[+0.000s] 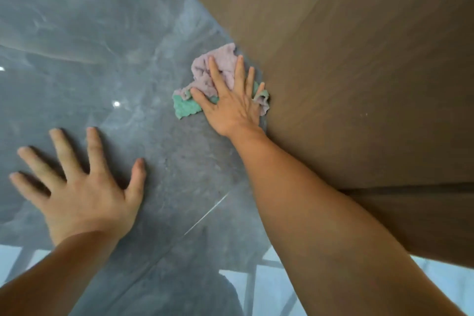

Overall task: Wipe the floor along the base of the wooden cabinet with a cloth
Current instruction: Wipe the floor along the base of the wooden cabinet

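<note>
Left hand (pixel 84 185): fingers splayed wide, flat on glossy grey marbled floor (pixel 89 59), holding nothing; serves as brace. Crumpled lilac-and-green cloth (pixel 205 84): on floor, touching cabinet base. Right hand (pixel 230 102): spread flat, pinning cloth. Brown wooden cabinet (pixel 359 72): keep cloth edge tight against base, pressure even, stroke parallel.

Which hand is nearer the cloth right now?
Right. The right hand lies flat on top of the cloth, pressing it to the floor against the cabinet base. The left hand is spread on the bare floor, apart from the cloth.
</note>
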Motion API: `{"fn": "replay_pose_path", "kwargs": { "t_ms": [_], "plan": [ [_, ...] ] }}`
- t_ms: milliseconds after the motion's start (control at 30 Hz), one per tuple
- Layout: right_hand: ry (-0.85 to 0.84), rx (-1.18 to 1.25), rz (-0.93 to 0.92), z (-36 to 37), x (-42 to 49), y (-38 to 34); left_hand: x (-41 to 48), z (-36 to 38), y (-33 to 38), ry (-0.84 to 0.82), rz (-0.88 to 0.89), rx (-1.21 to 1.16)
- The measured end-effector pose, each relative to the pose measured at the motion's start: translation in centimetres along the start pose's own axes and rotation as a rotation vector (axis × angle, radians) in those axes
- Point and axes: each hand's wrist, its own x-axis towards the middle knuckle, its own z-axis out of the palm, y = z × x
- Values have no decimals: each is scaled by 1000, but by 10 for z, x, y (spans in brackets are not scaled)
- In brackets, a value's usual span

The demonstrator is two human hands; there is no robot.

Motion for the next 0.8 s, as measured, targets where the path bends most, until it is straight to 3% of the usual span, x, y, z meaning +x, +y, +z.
{"fn": "replay_pose_path", "kwargs": {
  "t_ms": [133, 267, 433, 667, 800],
  "plan": [
    [-48, -35, 3, -7, -1, -7, 3, -5, 0, -63, -29, 7],
    [-25, -88, -14, -5, -75, 4, -1, -11, 5, -52, -39, 20],
    [-206, -34, 57, 9, -168, 11, 0, -14, 8, -68, -36, 44],
    [-70, -42, 71, 8, -100, 3, 1, -6, 6, -32, -40, 9],
    [-221, 24, 129, -20, -22, -9, 2, -4, 4, -8, -30, -10]
  ]
}}
